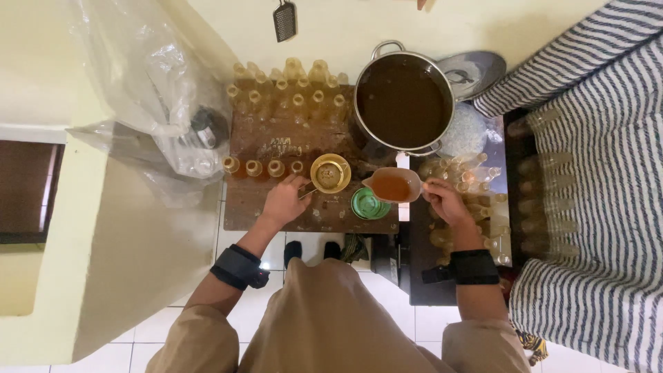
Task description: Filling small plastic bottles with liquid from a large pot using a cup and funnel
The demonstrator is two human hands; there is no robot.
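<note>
Head view: a wooden worktop (276, 207) is seen from above, with the person seated at its near edge. The left hand (284, 200) is closed lightly on the handle of a strainer (330, 173), which is kept level near the middle of the near edge, apparently over a bottle mouth so that liquid is filtered on entry; what lies beneath it is hidden. The right hand (445, 200) is closed around the handle of a scoop (392, 185), held just beside the strainer at the worktop's right edge, spout turned toward it and body roughly level so the contents are retained. The scoop is pale plastic and is filled with amber-brown liquid. A pot (404, 100) of the same dark liquid stands at the far right corner, within reach for refilling. Filled bottles (259, 167) are lined up left of the strainer; more bottles (286, 86) are grouped along the far edge. A green lid (369, 204) lies near the scoop.
</note>
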